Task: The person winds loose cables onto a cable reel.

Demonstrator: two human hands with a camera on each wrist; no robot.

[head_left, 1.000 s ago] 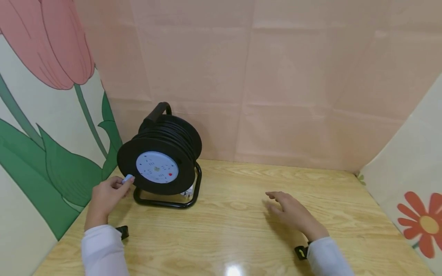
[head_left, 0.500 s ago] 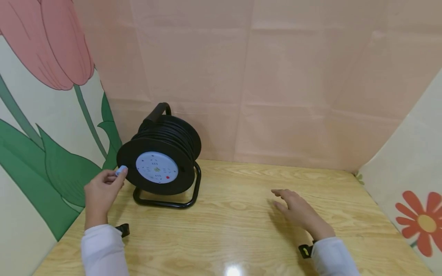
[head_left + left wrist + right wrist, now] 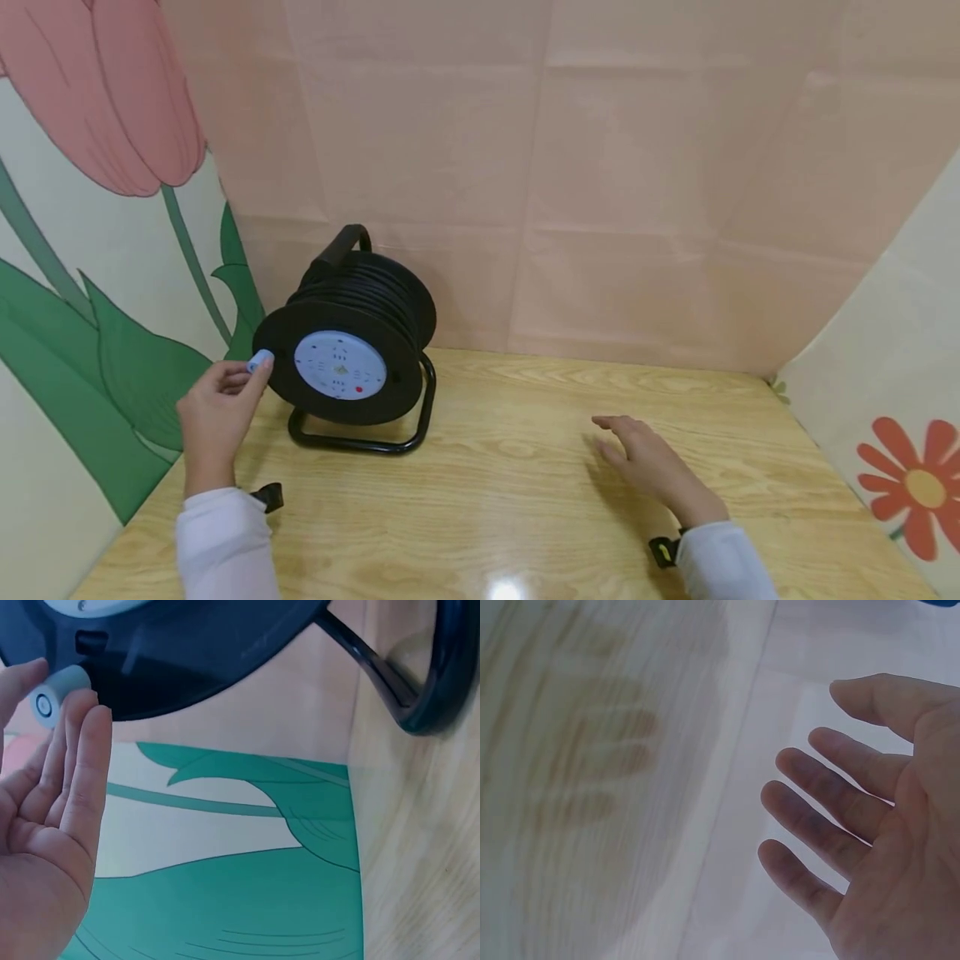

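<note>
A black cable reel [image 3: 273, 333] stands at the back left, with black cable [image 3: 375, 287] wound round its drum. Its front bears a pale blue socket panel [image 3: 318, 367] with a red button [image 3: 359, 389]. Between thumb and fingers my left hand [image 3: 217, 412] pinches the pale blue knob [image 3: 260, 360] at the reel's left rim. The left wrist view shows the knob's round end beside the fingers [image 3: 88, 772]. My right hand [image 3: 648, 458] hovers over the table on the right, fingers loosely extended and apart, holding nothing; the right wrist view shows its bare palm [image 3: 907, 870].
The reel rests on a black tubular stand [image 3: 360, 446] and has a black carrying handle [image 3: 341, 246] on top. Under everything lies a wood-grain table [image 3: 480, 467]. A pink backdrop [image 3: 600, 208] rises behind it, with flower-printed panels [image 3: 825, 400] at both sides.
My left hand has carried the knob up and left along the rim. The reel has turned clockwise, its red button shifting down-left. A white plug has vanished behind it. My right hand moved slightly right.
</note>
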